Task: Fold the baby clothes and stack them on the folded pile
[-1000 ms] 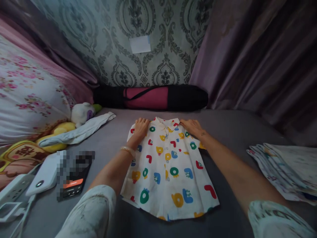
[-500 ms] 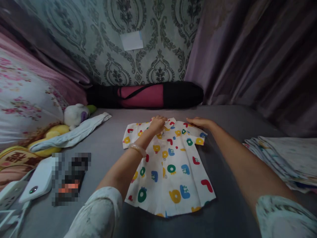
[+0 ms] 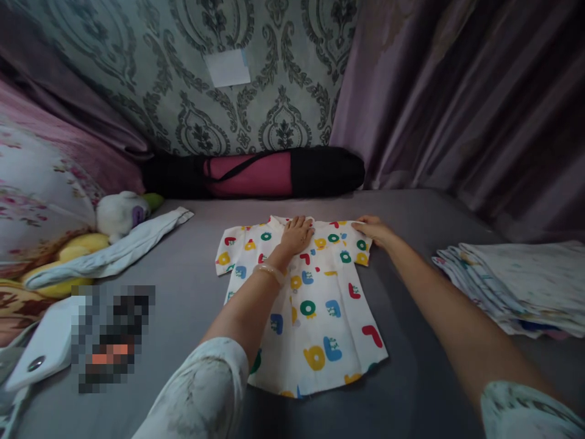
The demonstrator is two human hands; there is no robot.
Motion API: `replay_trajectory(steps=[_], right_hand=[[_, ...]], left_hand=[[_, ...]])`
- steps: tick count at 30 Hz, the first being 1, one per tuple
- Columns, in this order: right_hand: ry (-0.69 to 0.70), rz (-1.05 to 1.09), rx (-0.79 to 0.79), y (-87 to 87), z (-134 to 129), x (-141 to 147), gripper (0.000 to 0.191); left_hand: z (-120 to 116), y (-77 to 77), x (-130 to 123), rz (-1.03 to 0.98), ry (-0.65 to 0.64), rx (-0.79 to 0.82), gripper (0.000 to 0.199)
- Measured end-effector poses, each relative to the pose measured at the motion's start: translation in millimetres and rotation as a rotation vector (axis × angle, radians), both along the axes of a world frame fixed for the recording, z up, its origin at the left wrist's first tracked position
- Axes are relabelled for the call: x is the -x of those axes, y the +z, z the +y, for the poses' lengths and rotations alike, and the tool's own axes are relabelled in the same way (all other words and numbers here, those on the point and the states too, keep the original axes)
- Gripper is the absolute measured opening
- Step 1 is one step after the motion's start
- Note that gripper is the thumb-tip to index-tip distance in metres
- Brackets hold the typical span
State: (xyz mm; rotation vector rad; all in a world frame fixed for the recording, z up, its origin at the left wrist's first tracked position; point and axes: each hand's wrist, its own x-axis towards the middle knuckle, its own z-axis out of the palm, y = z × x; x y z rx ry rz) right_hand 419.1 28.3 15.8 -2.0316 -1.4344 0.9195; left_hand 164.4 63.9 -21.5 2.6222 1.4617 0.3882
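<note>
The shirt (image 3: pixel 320 292) is laid front up, centrally on the grey sheet (image 3: pixel 420 213), both sleeves (image 3: pixel 225 249) spread. The left hand (image 3: pixel 297 234) is laid flat over the collar (image 3: pixel 276 223); the right sleeve (image 3: pixel 359 249) is touched by the right hand (image 3: pixel 375 231), grip not determinable. Spreading appears nearly complete, slight smoothing outstanding.
</note>
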Motion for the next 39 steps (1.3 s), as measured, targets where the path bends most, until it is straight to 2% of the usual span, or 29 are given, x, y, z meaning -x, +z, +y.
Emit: replay_trajectory(steps=[3, 7, 11, 13, 16, 18, 21, 25, 27, 29, 32, 34, 36, 39], right_hand=[[-0.049, -0.342, -0.104, -8.0, -13, 7, 0.024], [0.013, -0.708, -0.095, -9.9, -32, 12, 0.035], [0.044, -0.9, -0.07, 0.0, -41, 25, 0.035], [0.06, -0.963, -0.158, 5.4, -40, 41, 0.037], [0.238, -0.915, -0.377, 6.6, -33, 76, 0.039], [0.384, -0.799, -0.428, 1.9, -25, 102, 0.046], [0.503, -0.682, -0.381, -9.3, -15, 131, 0.057], [0.521, -0.64, -0.289, -22.7, -6, 143, 0.066], [0.523, -0.639, -0.248, -27.3, -4, 141, 0.069], [0.532, -0.641, -0.231, -30.0, -4, 139, 0.07], [0.54, -0.642, -0.223, -30.3, -3, 136, 0.07], [0.542, -0.634, -0.2, -27.8, -3, 136, 0.07], [0.507, -0.626, -0.191, -23.0, -4, 141, 0.067], [0.422, -0.636, -0.314, -13.1, -9, 164, 0.062]], left_hand=[[-1, 0.7, -2, 0.013, 0.023, 0.01, 0.054], [0, 4.2, -3, 0.02, 0.038, 0.058, 0.055], [1, 13.7, 1, 0.028, -0.01, 0.174, 0.06], [-1, 19.7, 3, 0.03, -0.046, 0.197, 0.061], [-10, 26.8, 8, 0.031, -0.09, 0.156, 0.058], [-17, 29.0, 12, 0.038, -0.119, 0.133, 0.055], [-25, 29.7, 27, 0.041, -0.153, 0.094, 0.05], [-29, 33.2, 68, -0.07, -0.165, 0.011, 0.043], [-28, 36.9, 94, -0.159, -0.099, -0.02, 0.042], [-25, 40.0, 121, -0.209, 0.036, -0.035, 0.04], [-17, 41.0, 158, -0.234, 0.328, -0.008, 0.037], [-12, 39.2, 180, -0.262, 0.478, 0.045, 0.037], [-9, 36.4, 197, -0.322, 0.561, 0.111, 0.036], [-7, 32.5, 209, -0.468, 0.63, 0.218, 0.038]])
